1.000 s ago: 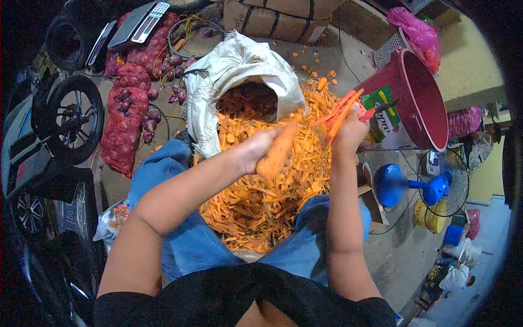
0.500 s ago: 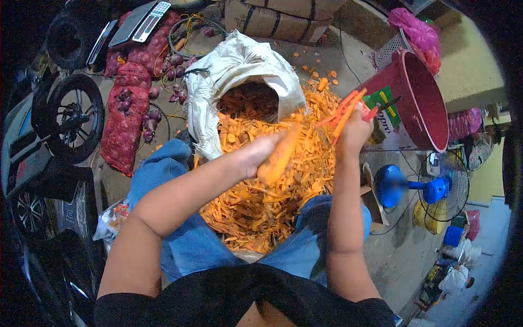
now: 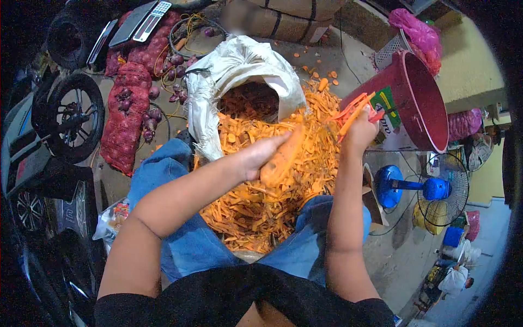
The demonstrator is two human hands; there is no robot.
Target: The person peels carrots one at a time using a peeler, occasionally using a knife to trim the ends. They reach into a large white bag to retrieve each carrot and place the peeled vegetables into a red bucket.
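Note:
My left hand [image 3: 262,155] is wrapped round a thick carrot [image 3: 281,158], holding it tilted above a heap of orange peelings [image 3: 239,201] between my knees. To the right, my right hand [image 3: 362,132] grips a red peeler [image 3: 348,109], its blade blurred and hard to make out. An orange strip or stick lies along the peeler by the fingers. The peeler and the carrot are apart. Behind the heap, a white woven sack [image 3: 245,62] gapes open with more peelings inside it.
A large maroon bucket [image 3: 400,103] stands tipped in view beyond my right hand. Near it is a blue fan [image 3: 436,189]. Red net bags of onions [image 3: 126,117], a scale [image 3: 143,24] and a motorbike wheel [image 3: 71,117] are at left. Carrot slices [image 3: 333,74] dot the floor.
My right hand has shifted a little right and toward me with the peeler, away from the carrot. The left hand keeps its hold on the carrot, nearly in place.

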